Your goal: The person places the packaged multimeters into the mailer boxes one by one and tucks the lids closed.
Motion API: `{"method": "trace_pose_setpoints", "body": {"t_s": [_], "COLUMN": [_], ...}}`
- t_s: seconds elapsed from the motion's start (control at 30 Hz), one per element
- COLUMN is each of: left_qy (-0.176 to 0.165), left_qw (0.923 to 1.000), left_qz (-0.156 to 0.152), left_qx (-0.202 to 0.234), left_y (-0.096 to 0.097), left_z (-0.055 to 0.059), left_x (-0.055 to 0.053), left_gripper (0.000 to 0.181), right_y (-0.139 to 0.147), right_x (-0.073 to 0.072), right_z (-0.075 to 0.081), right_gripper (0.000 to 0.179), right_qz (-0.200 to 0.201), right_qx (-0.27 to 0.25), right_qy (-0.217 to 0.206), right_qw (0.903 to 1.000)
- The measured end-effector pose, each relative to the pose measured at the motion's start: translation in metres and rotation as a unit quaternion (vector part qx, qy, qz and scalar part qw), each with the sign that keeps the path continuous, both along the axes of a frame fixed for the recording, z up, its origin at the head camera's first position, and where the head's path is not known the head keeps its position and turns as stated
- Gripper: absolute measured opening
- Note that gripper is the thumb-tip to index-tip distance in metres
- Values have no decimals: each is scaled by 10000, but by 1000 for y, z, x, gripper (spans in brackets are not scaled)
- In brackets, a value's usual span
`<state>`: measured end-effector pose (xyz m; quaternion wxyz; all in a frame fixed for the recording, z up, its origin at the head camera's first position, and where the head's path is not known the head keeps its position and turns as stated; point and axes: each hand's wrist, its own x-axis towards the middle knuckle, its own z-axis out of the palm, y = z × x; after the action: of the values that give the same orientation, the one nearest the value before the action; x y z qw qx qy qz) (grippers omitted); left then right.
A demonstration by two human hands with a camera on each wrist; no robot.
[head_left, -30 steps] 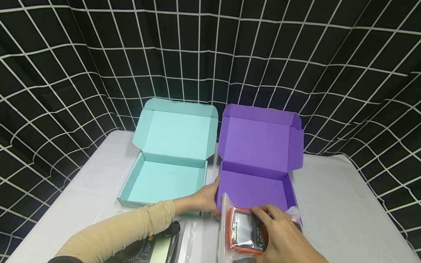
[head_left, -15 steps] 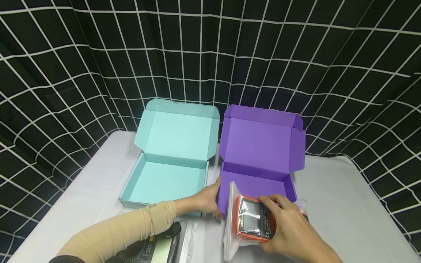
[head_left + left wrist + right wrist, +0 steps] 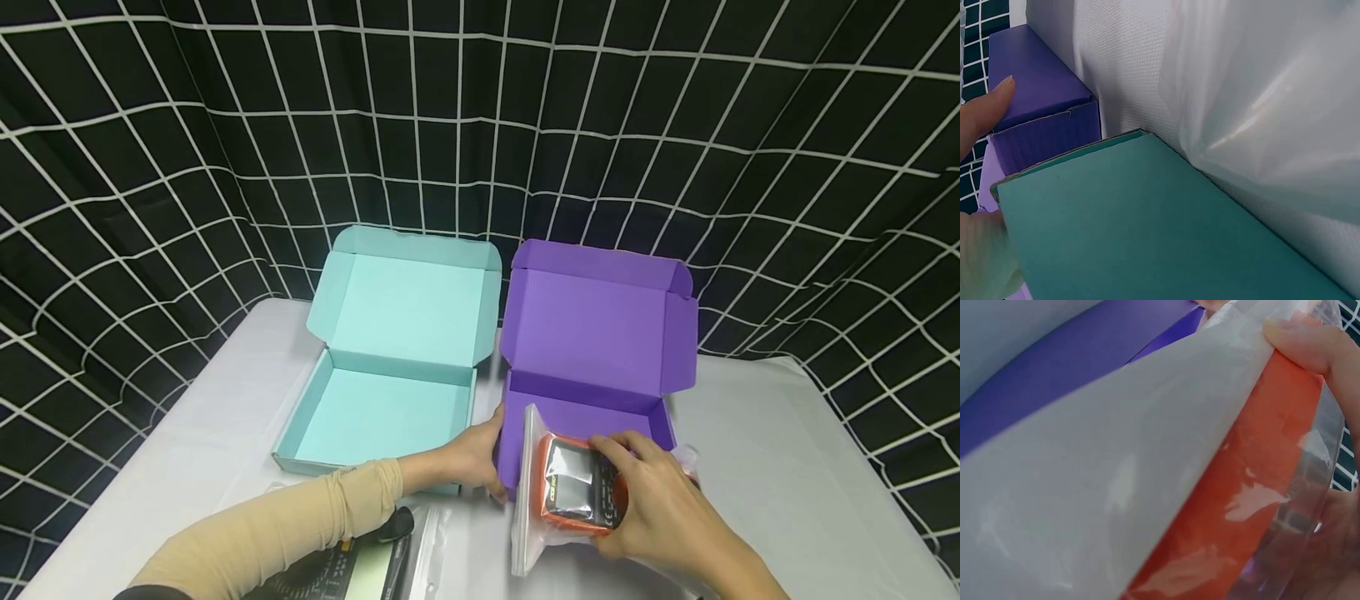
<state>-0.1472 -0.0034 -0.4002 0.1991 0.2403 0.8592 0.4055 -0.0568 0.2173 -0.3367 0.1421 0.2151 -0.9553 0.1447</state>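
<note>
My right hand [image 3: 663, 508] grips an orange-and-black multimeter [image 3: 573, 483] sealed in a clear zip bag [image 3: 528, 533], its screen facing up. The bag overlaps the front of the open purple box [image 3: 585, 333] in the head view. Close up, the right wrist view shows the right thumb [image 3: 1300, 347] pressing the bag against the orange side [image 3: 1229, 469]. At the purple box's left wall is my left hand [image 3: 474, 454], fingers and thumb spread along it. The left wrist view catches the thumb [image 3: 991, 109] by the purple cardboard [image 3: 1041, 75].
A mint-green box [image 3: 382, 417] stands with its lid up, left of the purple one. Under the left forearm lies another bagged black device [image 3: 315, 575] with a dial. White cloth [image 3: 787, 467] covers the table, and a black gridded curtain [image 3: 450, 100] surrounds it.
My right hand has carried the bagged multimeter slightly right and farther over the purple box. My left hand stays at the box's side.
</note>
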Motion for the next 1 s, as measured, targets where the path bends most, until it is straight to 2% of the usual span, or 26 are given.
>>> {"method": "trace_pose_setpoints", "body": {"t_s": [0.23,0.47,1.0], "left_qy": [-19,-15,-32], "left_qw": [10000,10000,10000], "left_qz": [-10,-21,-18], "left_qx": [23,79,39], "left_y": [-1,-1,0], "left_z": [0,-1,1], "left_x": [1,1,0], "left_gripper": [129,129,131], "right_y": [1,3,4], "right_x": [-8,-14,-39], "right_z": [-1,0,3], "right_gripper": [90,89,89], "right_qz": [62,-44,126], "right_qx": [-7,-40,36], "right_qy": [-90,-365,-379], "right_qw": [9999,9993,9992]}}
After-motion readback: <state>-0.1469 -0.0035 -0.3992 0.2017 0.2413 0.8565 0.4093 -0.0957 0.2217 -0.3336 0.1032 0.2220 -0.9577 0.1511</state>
